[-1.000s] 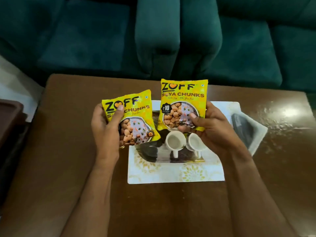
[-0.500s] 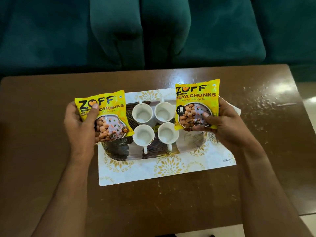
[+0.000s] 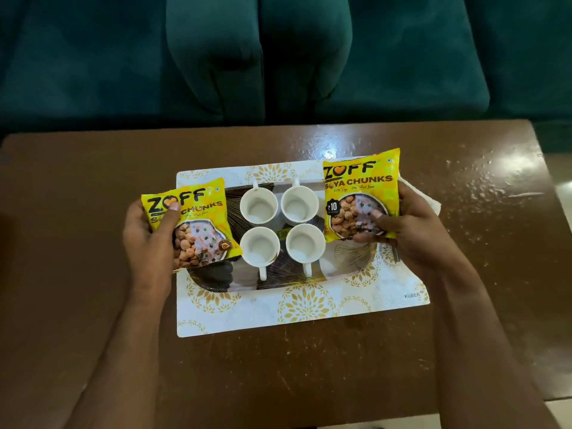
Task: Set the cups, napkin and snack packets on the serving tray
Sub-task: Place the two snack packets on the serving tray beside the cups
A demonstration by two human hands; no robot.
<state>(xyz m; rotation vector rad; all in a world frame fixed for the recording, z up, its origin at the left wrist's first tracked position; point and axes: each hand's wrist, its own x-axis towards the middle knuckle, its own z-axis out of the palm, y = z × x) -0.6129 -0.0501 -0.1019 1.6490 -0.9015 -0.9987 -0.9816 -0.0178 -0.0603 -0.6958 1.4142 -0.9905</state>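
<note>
Several small white cups (image 3: 259, 207) stand in a square cluster on a dark patterned serving tray (image 3: 213, 278), which rests on a white-and-gold mat (image 3: 303, 308). My left hand (image 3: 148, 239) holds a yellow snack packet (image 3: 198, 224) over the tray's left end. Over the tray's right end, a second yellow packet (image 3: 360, 184) is gripped by my right hand (image 3: 411, 233). A bit of white napkin (image 3: 431, 201) shows behind my right hand.
The tray and mat lie on a glossy brown table (image 3: 309, 366). A dark green sofa (image 3: 260, 57) runs along the far side. Pale floor shows at the right edge (image 3: 560, 193).
Both hands have moved apart, each carrying its packet out to one end of the tray. The cups that the packets covered are now in full view. The camera has shifted too.
</note>
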